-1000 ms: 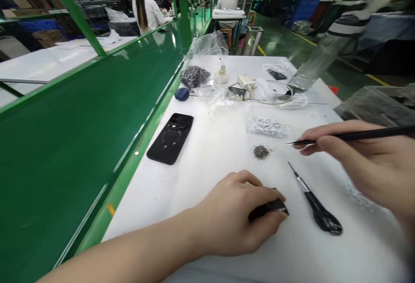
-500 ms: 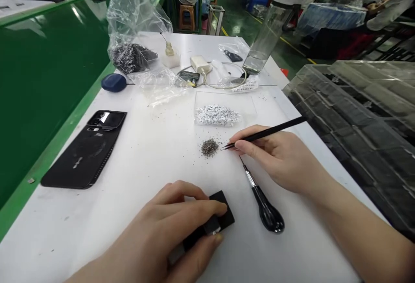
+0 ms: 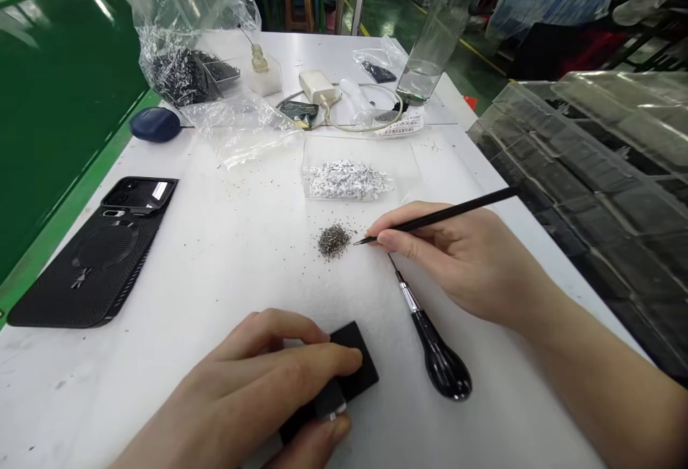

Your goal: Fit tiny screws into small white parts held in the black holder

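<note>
on the white table (image 3: pixel 241 247), a clear tray (image 3: pixel 344 150) of white bits (image 3: pixel 349 182) stands just beyond a pile of tiny metal pieces (image 3: pixel 334 241), a cased phone (image 3: pixel 91 261) lies well to the left, and a screwdriver (image 3: pixel 443 361) lies just right of a black block (image 3: pixel 361 372). the left hand (image 3: pixel 252 386) holds the block — long axis slanting away rightward — while the right hand (image 3: pixel 462 261) pinches black tweezers (image 3: pixel 456 210), tips pointing left beside the pile.

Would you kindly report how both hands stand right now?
Left hand gripping black block. Right hand holding black tweezers beside small dark pile. Black-handled tool lying between hands.
</note>
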The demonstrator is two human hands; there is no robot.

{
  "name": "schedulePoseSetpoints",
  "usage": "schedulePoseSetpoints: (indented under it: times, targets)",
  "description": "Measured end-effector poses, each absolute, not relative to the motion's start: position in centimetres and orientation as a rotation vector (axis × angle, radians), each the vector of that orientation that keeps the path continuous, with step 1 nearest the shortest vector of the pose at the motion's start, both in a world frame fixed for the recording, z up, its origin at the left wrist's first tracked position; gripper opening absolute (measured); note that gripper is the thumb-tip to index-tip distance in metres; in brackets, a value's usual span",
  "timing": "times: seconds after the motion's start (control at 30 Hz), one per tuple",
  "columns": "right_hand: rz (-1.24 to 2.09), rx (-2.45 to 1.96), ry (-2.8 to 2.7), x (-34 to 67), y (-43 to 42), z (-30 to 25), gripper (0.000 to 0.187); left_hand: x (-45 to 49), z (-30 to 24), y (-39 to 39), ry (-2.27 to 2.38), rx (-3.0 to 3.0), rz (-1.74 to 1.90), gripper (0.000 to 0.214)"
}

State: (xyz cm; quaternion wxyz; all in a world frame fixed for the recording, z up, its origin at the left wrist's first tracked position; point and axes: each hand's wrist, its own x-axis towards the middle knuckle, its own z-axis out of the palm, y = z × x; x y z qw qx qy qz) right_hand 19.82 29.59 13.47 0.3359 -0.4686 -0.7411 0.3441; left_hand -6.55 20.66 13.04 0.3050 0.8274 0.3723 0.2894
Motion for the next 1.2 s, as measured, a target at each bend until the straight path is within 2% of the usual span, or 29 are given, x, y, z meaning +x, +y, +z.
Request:
schedulePoseSetpoints:
  times: [0.23,0.5,0.77,1.03,1.2]
  targets:
    - [0.981,-1.049,-1.812,19.7,28.5,14.7,0.007,-6.6,13.1,20.0,0.983,2.087,0.779,0.043]
    - [1.595,-0.490,-1.774,19.1,26.0,15.5,0.010,-5.9,14.6,20.3,0.906,2.043,0.771,0.018]
    - [1.584,-0.415,-1.836,18.8,26.3,14.9,0.011,-6.2,15.3,20.1,0.943,2.060,0.631,0.019]
    - [1.611,-0.420,-1.860,18.9,26.4,15.1,0.012,-6.1,14.7,20.0,0.876,2.002,0.724,0.024]
    - [1.615,-0.398,-1.867,18.8,26.6,15.1,0.013,-6.2,15.0,20.1,0.912,2.019,0.647,0.023]
